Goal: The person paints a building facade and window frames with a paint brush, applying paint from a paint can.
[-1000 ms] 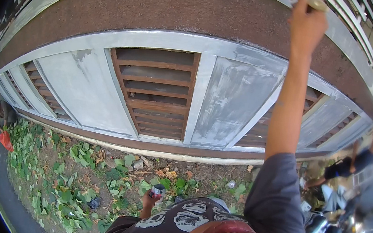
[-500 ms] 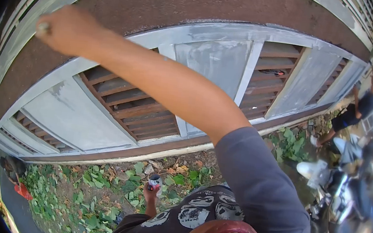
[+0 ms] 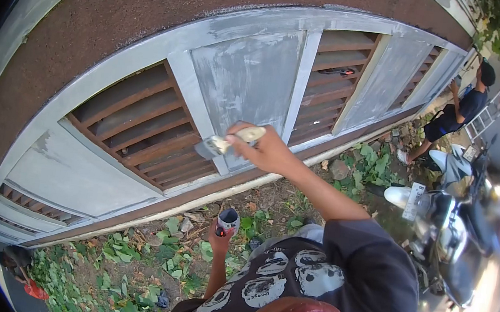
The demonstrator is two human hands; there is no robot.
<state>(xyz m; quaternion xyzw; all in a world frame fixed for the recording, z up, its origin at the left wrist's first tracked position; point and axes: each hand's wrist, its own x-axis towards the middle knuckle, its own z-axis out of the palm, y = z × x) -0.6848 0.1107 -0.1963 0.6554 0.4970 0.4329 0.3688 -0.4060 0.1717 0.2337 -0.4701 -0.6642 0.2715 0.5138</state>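
My right hand [image 3: 269, 150], at the end of an outstretched arm, is closed round the pale handle of a paintbrush [image 3: 218, 145]. Its grey bristles point left, overlapping the slatted vent [image 3: 148, 126] and the light grey post beside it. Behind the hand is a panel [image 3: 249, 82] with streaky grey and white paint. Lower down, my left hand [image 3: 220, 236] grips a small paint can [image 3: 228, 218], held upright with its open mouth toward me. The can's inside looks dark.
Green leaves [image 3: 122, 246] and stones cover the ground along the wall's foot. Parked motorcycles [image 3: 446, 221] stand at right, with a person [image 3: 468, 110] by the wall and a ladder [image 3: 482, 122] beyond. Another person [image 3: 17, 262] bends near a red bag [image 3: 35, 290] at far left.
My right hand has come down and right with the paintbrush, from the upper ledge to the post between vent and panel. The can in my left hand sits slightly higher and further right in view.
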